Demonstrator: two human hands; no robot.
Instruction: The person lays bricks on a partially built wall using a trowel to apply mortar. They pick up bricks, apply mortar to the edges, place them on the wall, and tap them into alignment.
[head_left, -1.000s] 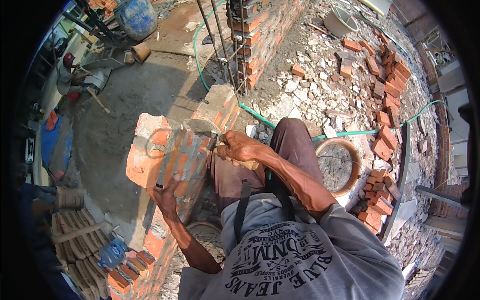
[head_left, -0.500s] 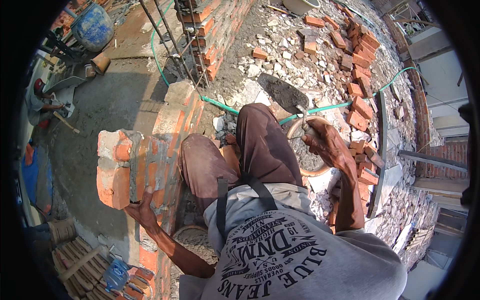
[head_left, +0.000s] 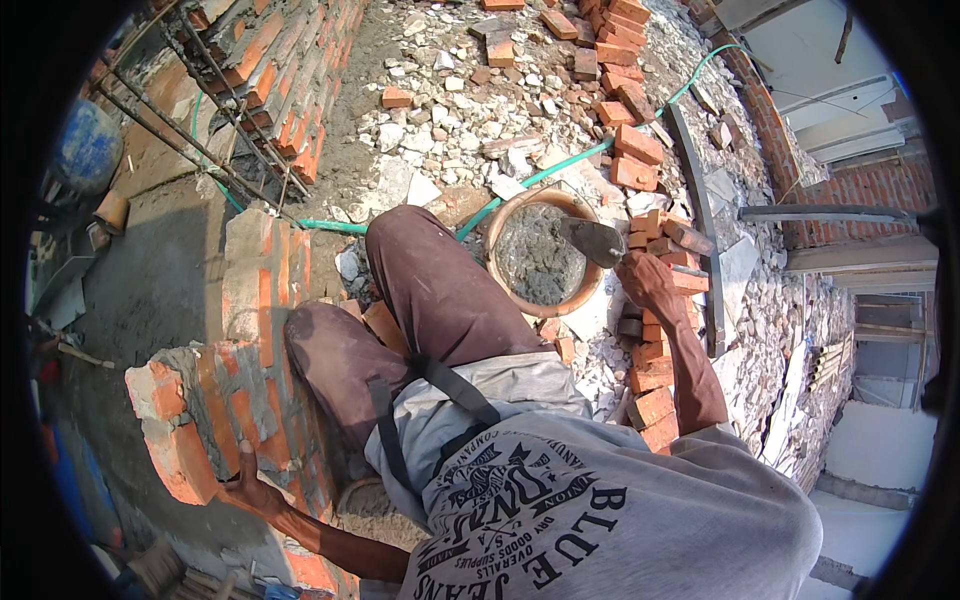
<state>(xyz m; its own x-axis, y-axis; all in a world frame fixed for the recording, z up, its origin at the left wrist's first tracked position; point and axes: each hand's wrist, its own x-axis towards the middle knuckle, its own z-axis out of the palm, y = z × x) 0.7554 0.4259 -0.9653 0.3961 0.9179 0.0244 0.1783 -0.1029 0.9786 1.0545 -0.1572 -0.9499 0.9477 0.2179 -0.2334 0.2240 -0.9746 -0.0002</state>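
Moved since the earlier frame: right hand (head_left: 652, 282) and trowel (head_left: 597, 242), shifted from over the round basin (head_left: 545, 310) to its right side. Trowel: blade above basin rim and grey mortar (head_left: 535, 262); right grip clenched around handle. Left hand (head_left: 252, 492): against end brick (head_left: 182, 463) of brick wall (head_left: 240, 400); fingers partly hidden, grip cannot be told. Loose bricks (head_left: 655, 408): piled right of basin.

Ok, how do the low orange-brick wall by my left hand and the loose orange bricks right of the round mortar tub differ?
The low orange-brick wall is laid in courses with grey-filled joints; the loose orange bricks are heaped at mixed angles. The wall is at your left hand; the loose bricks are nearer your right hand. Both show rectangular orange bricks.
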